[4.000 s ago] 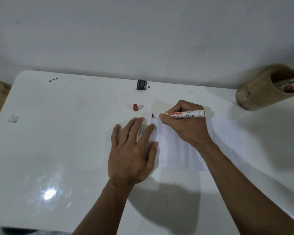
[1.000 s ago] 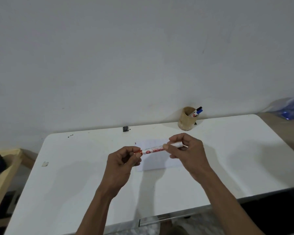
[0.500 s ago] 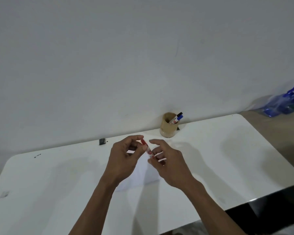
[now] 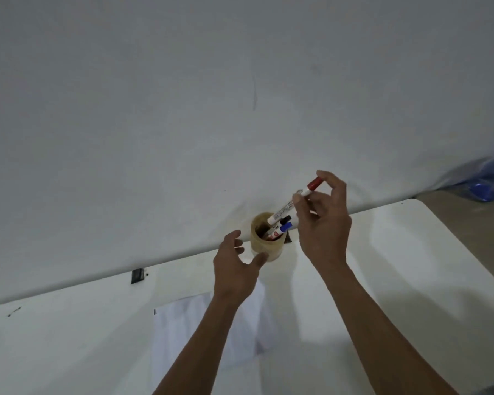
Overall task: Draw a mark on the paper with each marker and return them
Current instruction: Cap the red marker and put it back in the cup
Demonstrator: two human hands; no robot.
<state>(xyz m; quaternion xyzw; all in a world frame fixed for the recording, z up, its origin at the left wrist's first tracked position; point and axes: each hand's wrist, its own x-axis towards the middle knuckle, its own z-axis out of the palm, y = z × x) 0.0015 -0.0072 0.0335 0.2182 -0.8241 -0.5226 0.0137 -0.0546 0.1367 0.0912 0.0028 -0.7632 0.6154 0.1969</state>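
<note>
My right hand [image 4: 324, 223] pinches a white marker with a red cap [image 4: 293, 202], tilted, its lower end over the mouth of the tan round holder [image 4: 265, 246]. Two more markers, one with a black cap [image 4: 285, 220] and one with a blue cap [image 4: 284, 228], lean inside the holder. My left hand [image 4: 236, 267] is open, fingers spread, thumb touching the holder's lower front. The white paper [image 4: 183, 326] lies on the white table [image 4: 397, 266] under my left forearm, with a small dark mark at its top left corner.
A small black object [image 4: 137, 275] sits at the table's back edge against the grey wall. Dark specks [image 4: 13, 311] lie at the far left. Blue plastic [image 4: 491, 181] lies on the floor beyond the table's right end.
The red cap is back on the marker. My right hand has carried it from above the paper up to the holder, and my left hand has let go and moved to the holder.
</note>
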